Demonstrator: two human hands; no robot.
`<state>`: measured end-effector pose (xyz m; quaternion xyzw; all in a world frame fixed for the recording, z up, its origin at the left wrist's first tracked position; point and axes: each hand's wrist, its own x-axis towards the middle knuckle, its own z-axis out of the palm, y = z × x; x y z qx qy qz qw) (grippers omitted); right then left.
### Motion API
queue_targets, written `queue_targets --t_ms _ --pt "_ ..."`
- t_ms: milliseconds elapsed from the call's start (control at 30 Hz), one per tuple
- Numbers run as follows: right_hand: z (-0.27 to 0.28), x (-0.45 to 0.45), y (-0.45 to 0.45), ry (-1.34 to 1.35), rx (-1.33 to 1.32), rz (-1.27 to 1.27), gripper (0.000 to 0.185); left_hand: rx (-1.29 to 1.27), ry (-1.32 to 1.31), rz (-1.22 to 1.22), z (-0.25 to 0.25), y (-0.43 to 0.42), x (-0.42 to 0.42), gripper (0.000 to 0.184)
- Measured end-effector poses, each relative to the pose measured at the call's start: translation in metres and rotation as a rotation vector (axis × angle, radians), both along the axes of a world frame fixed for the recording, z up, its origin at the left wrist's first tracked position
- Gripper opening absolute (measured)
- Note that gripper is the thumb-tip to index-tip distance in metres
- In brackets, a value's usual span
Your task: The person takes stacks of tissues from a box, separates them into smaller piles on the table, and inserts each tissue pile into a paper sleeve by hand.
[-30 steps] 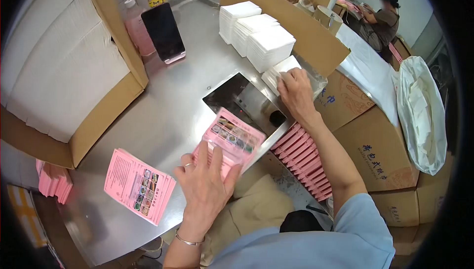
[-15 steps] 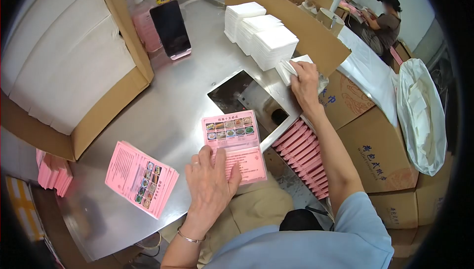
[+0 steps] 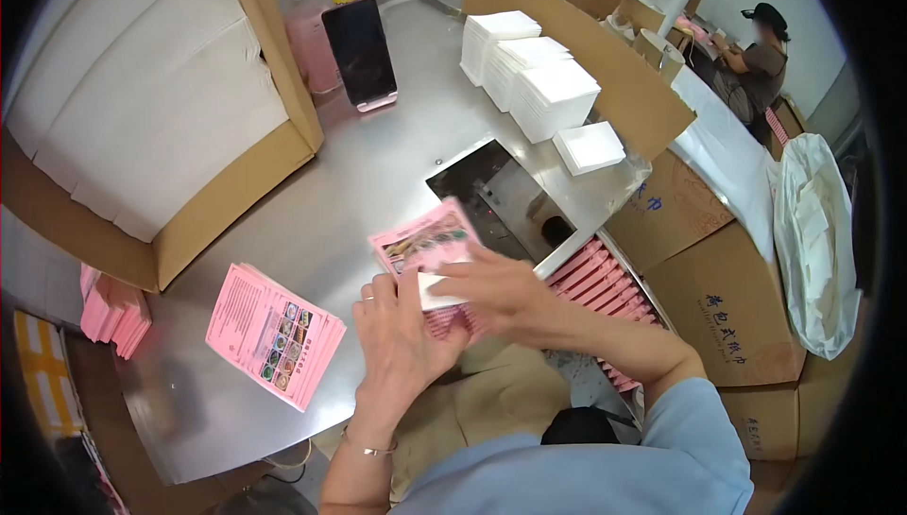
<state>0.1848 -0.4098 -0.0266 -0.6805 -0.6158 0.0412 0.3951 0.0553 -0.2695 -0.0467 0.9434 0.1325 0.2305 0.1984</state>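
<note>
My left hand (image 3: 402, 337) grips the lower left part of a pink printed paper wrapper (image 3: 422, 234), which is tilted and a little blurred. My right hand (image 3: 505, 296) reaches in from the right, its fingers closed on a folded white tissue (image 3: 436, 294) lying against the wrapper. Both hands meet over the near edge of the metal table; parts of the wrapper and tissue are hidden under the fingers. To the left lies a stack of pink printed wrappers (image 3: 274, 335). Beyond the table opening stand stacks of white folded tissues (image 3: 543, 90), with a short stack (image 3: 590, 146) at their near end.
A rectangular opening (image 3: 501, 196) is cut in the metal table (image 3: 312, 222). Pink packets (image 3: 609, 293) are lined up below its right side. An open carton (image 3: 236, 203) of white tissues stands left, near a phone (image 3: 361, 54). Cartons (image 3: 751, 312) are at right; another person (image 3: 759, 61) sits behind.
My right hand has come from the short tissue stack to the pink wrapper, bringing a white tissue. The wrapper has tilted, and my left fingers have closed on it. The view has shifted slightly.
</note>
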Motion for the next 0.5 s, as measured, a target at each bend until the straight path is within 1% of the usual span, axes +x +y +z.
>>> queue_targets --t_ms 33,67,100,133,167,200,233,267,300,333,367,400,467,500 --pt "0.008 0.008 -0.014 0.255 0.118 -0.125 0.041 -0.020 0.019 -0.041 0.005 0.001 -0.003 0.070" --pt "0.023 0.027 -0.028 0.091 0.263 -0.316 0.041 -0.031 0.007 -0.042 0.005 0.002 -0.003 0.070" --pt "0.038 0.046 -0.042 -0.070 0.393 -0.557 0.041 -0.010 -0.006 -0.046 0.004 0.001 -0.004 0.067" --pt "0.055 0.065 -0.055 -0.188 0.500 -0.807 0.042 0.016 -0.009 -0.057 0.003 0.001 -0.006 0.063" --pt "0.069 0.074 -0.059 -0.236 0.539 -1.004 0.046 0.012 -0.001 -0.071 0.003 0.000 -0.008 0.063" --pt "0.067 0.099 -0.066 -0.708 0.497 -1.025 0.046 0.014 0.009 -0.071 0.003 -0.001 -0.006 0.062" --pt "0.047 0.122 -0.071 -0.777 0.365 -1.084 0.039 0.015 0.013 -0.072 0.003 -0.002 -0.003 0.062" --pt "0.019 0.136 -0.070 -0.810 0.179 -1.089 0.033 0.013 0.004 -0.085 0.004 -0.003 -0.003 0.062" --pt "-0.016 0.151 -0.069 -0.762 0.073 -1.020 0.032 -0.001 0.030 -0.078 0.006 -0.004 -0.003 0.061" --pt "-0.043 0.155 -0.065 -0.678 0.056 -0.944 0.030 -0.015 0.057 -0.065 0.007 -0.005 -0.003 0.060" --pt "-0.046 0.154 -0.062 -0.653 0.140 -0.947 0.026 -0.015 0.050 -0.065 0.007 -0.004 -0.003 0.060" --pt "-0.042 0.158 -0.059 -0.658 0.142 -0.940 0.026 -0.004 0.044 -0.067 0.007 -0.003 -0.002 0.059" --pt "-0.039 0.154 -0.059 -0.625 0.067 -0.980 0.026 0.005 0.073 -0.078 0.006 -0.006 -0.009 0.059" --pt "-0.037 0.155 -0.058 -0.624 0.060 -0.987 0.022 0.003 0.071 -0.077 0.007 -0.007 -0.007 0.059"
